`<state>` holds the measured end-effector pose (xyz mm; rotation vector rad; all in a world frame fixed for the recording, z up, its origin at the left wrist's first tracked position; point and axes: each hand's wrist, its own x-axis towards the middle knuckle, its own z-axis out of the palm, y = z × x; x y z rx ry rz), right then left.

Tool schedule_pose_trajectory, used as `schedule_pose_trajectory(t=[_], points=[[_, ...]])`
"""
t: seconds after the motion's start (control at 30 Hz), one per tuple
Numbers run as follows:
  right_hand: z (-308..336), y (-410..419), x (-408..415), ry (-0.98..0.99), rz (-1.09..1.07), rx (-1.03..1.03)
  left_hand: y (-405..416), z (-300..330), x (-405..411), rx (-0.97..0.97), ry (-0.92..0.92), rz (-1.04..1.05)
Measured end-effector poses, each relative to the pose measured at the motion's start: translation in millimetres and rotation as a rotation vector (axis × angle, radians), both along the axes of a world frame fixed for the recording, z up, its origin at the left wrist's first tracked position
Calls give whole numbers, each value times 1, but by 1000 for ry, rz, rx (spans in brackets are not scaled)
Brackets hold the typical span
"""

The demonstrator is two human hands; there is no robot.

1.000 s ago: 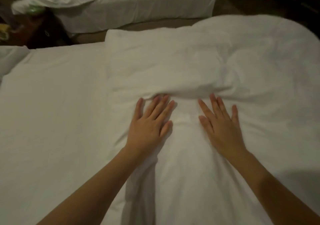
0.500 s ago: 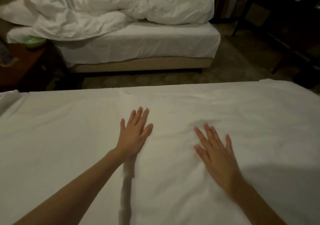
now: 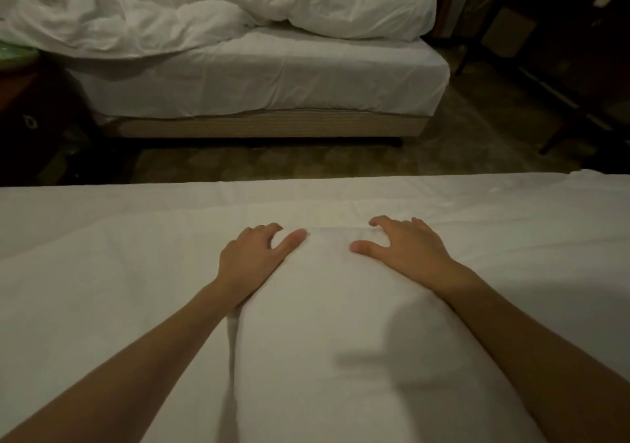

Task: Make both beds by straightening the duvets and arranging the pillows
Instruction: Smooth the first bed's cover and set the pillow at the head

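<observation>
Lower centre: left hand (image 3: pixel 254 255) and right hand (image 3: pixel 407 248) – flat half a second ago – now curl their fingers into the near duvet (image 3: pixel 324 323), apparently gathering it for straightening. Upper left, the far bed's duvet (image 3: pixel 204 10) lies crumpled, unmade.

Both hands, left (image 3: pixel 254 255) and right (image 3: pixel 407 246), fingers curled into near bed's duvet (image 3: pixel 324 323); far bed (image 3: pixel 272 78) with duvet crumpled (image 3: pixel 191 6).
</observation>
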<state>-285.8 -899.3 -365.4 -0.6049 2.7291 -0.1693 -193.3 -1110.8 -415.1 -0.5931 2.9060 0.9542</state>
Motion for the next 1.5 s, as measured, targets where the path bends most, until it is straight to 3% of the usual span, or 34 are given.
schedule_pose_trajectory(t=[0.17, 0.33, 0.4, 0.53, 0.67, 0.8, 0.97, 1.13, 1.3, 1.43, 1.5], points=[[0, 1, 18, 196, 40, 58, 3, 4, 18, -86, 94, -9], [52, -37, -31, 474, 52, -112, -30, 60, -20, -40, 304, 58], [44, -48, -45, 559, 51, -139, -39, 58, -32, -69, 382, 90], [-30, -52, -44, 419, 52, -46, -43, -9, -25, -246, 274, 49], [-83, -49, -46, 473, 105, -63, -40, -62, -19, -276, 231, 87], [-96, -41, -44, 490, 136, -67, -37, -65, -18, -345, 114, 97], [-68, -22, -22, 339, 170, -45, -25, -32, -9, -412, 5, 31], [-31, 38, 10, 276, 142, 122, 37, 18, 5, -142, 54, -172], [-2, 159, 32, 329, 9, 261, 179, 44, 9, -203, 4, -512], [16, 301, 72, 427, -139, 196, 301, 44, 8, -210, 46, -587], [18, 385, 101, 380, -305, 237, 364, 43, 13, -222, 95, -627]])
